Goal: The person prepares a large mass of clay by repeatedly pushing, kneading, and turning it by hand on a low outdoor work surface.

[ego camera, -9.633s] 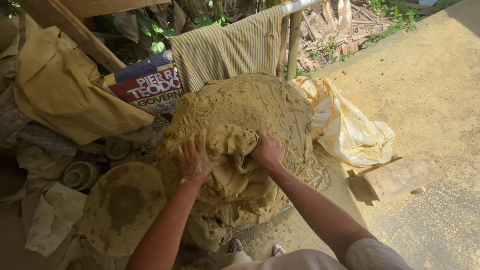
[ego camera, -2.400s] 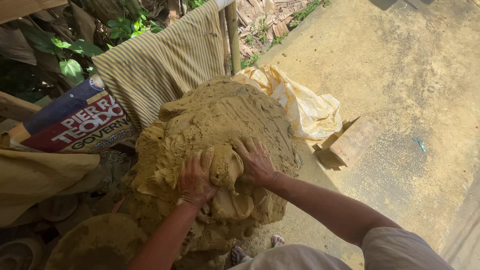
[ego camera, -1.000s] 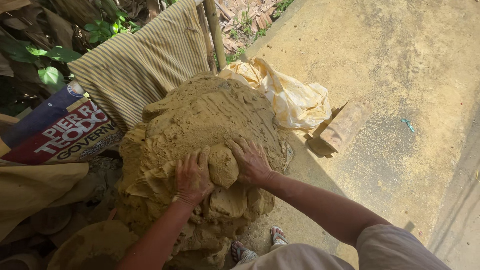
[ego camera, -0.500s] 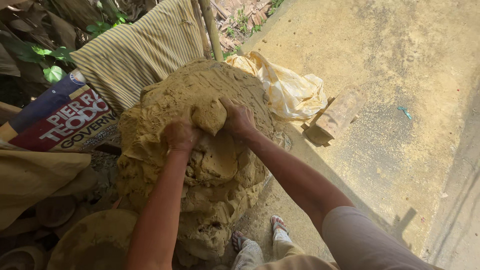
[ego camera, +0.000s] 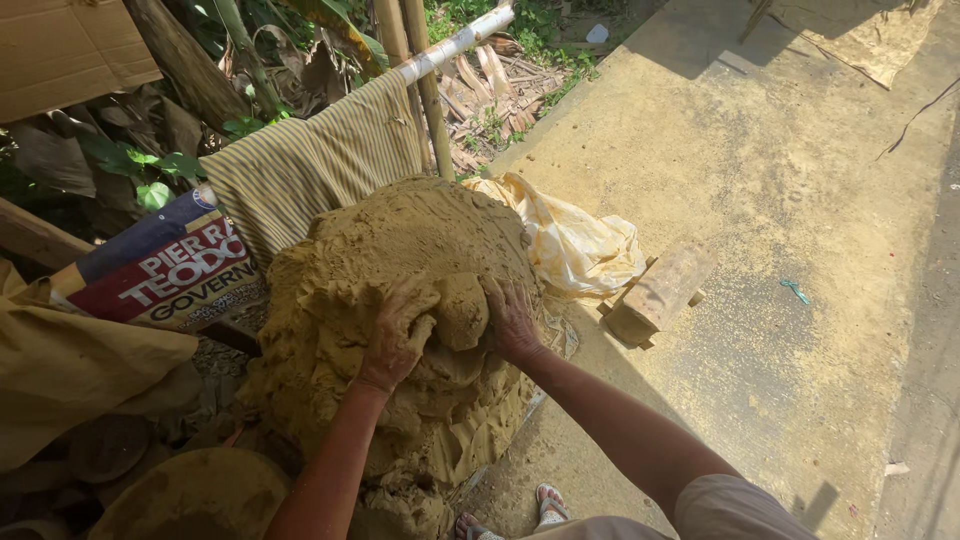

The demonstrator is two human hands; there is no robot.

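Concrete yard, frame centre: left hand (ego camera: 398, 335) and right hand (ego camera: 512, 318), fingers curled, grip a tan clay lump (ego camera: 458, 310) atop the big clay mound (ego camera: 400, 260), bracing it from both sides.

The left hand (ego camera: 395, 335) and right hand (ego camera: 512, 318) press on a lump on the big heap of yellow-brown clay (ego camera: 400, 250). Behind the fingers hangs a striped cloth (ego camera: 315, 165). Right of the fingers lie a crumpled yellow plastic sheet (ego camera: 575, 245) and a wooden block (ego camera: 660, 295).
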